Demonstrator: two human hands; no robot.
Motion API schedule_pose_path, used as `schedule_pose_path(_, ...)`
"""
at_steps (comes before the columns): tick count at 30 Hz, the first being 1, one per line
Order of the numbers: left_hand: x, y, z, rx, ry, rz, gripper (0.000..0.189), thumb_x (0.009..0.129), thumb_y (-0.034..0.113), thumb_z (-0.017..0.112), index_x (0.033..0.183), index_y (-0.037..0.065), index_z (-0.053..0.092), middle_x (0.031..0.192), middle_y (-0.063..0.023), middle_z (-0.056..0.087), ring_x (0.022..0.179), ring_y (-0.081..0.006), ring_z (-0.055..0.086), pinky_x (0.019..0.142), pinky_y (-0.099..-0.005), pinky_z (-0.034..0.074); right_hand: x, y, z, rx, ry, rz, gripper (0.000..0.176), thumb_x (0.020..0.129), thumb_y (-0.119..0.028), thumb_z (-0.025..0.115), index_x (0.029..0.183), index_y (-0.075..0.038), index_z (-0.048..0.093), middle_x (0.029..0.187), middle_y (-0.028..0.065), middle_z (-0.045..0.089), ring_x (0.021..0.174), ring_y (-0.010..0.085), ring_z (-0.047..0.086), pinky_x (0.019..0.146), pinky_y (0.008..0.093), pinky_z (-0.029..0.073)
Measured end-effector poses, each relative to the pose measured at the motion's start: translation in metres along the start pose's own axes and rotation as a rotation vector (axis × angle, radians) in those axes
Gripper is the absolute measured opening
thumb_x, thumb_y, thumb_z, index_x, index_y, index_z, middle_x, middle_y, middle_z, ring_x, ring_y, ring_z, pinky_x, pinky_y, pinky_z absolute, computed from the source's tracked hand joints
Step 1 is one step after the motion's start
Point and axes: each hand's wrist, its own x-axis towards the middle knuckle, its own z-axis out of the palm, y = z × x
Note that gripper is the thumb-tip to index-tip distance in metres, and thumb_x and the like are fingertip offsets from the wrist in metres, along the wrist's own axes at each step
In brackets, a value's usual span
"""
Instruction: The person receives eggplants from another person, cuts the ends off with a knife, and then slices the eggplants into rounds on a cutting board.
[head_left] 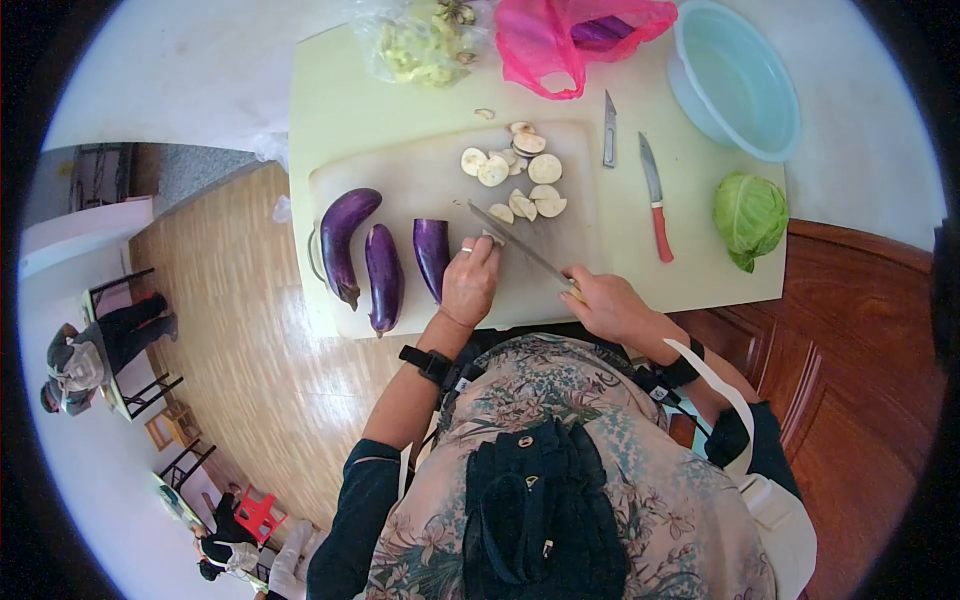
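Observation:
My right hand [608, 305] is closed around the handle of a kitchen knife [522, 244], its blade slanting up and left over the white cutting board [560, 265]. My left hand [471, 285], a ring on one finger, has its fingertips bunched on a small pale eggplant piece [491, 236] beside the blade; the fingers hide most of it. Just left lies a purple eggplant [431, 255] with its top end cut off. Two whole eggplants, one curved [343, 240] and one straighter [384, 275], lie farther left. Several round and halved eggplant slices [545, 168] are beyond the knife.
A utility knife [610, 130] and a red-handled knife [654, 195] lie right of the board. A cabbage [750, 218] and a pale blue basin [735, 85] stand at the right. Behind are a pink bag [540, 55] and a clear bag of pale green pieces [420, 45]. Other people are at far left.

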Motion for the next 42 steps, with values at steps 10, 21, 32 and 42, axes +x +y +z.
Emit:
schedule_pose_path(10, -0.001, 0.000, -0.001, 0.014, 0.013, 0.003, 0.022, 0.069, 0.005, 0.054, 0.089, -0.004, 0.060, 0.091, -0.0109, 0.051, 0.087, -0.0247, 0.053, 0.070, -0.0307, 0.049, -0.007, -0.006, -0.004, -0.026, -0.062, 0.008, 0.032, 0.089, -0.024, 0.049, 0.108, 0.001, 0.046, 0.075, 0.0263, 0.061, 0.073, 0.0435, 0.060, 0.068, 0.0508, 0.046)
schedule_pose_path(21, -0.002, 0.000, 0.000, -0.010, -0.012, -0.007, 0.013, 0.068, 0.005, 0.055, 0.078, -0.002, 0.058, 0.088, -0.0122, 0.051, 0.090, -0.0269, 0.055, 0.070, -0.0315, 0.049, -0.004, -0.004, 0.000, -0.079, -0.064, -0.026, 0.029, 0.088, -0.023, 0.049, 0.105, 0.000, 0.046, 0.074, 0.0247, 0.060, 0.071, 0.0430, 0.059, 0.066, 0.0500, 0.046)
schedule_pose_path(32, -0.002, -0.002, 0.003, -0.022, 0.022, -0.006, 0.010, 0.066, 0.003, 0.055, 0.075, -0.001, 0.057, 0.086, -0.0119, 0.050, 0.084, -0.0269, 0.054, 0.068, -0.0322, 0.049, 0.009, -0.005, 0.012, -0.058, 0.009, -0.094, 0.026, 0.088, -0.021, 0.049, 0.099, 0.003, 0.046, 0.070, 0.0245, 0.059, 0.069, 0.0433, 0.059, 0.064, 0.0521, 0.045)
schedule_pose_path(42, -0.001, 0.000, 0.000, 0.001, 0.029, -0.021, 0.014, 0.066, 0.003, 0.055, 0.079, -0.001, 0.057, 0.087, -0.0111, 0.051, 0.083, -0.0262, 0.054, 0.067, -0.0314, 0.049, 0.015, -0.005, 0.010, 0.015, 0.020, -0.009, 0.035, 0.087, -0.026, 0.051, 0.109, 0.001, 0.049, 0.078, 0.0254, 0.061, 0.075, 0.0427, 0.060, 0.069, 0.0500, 0.046)
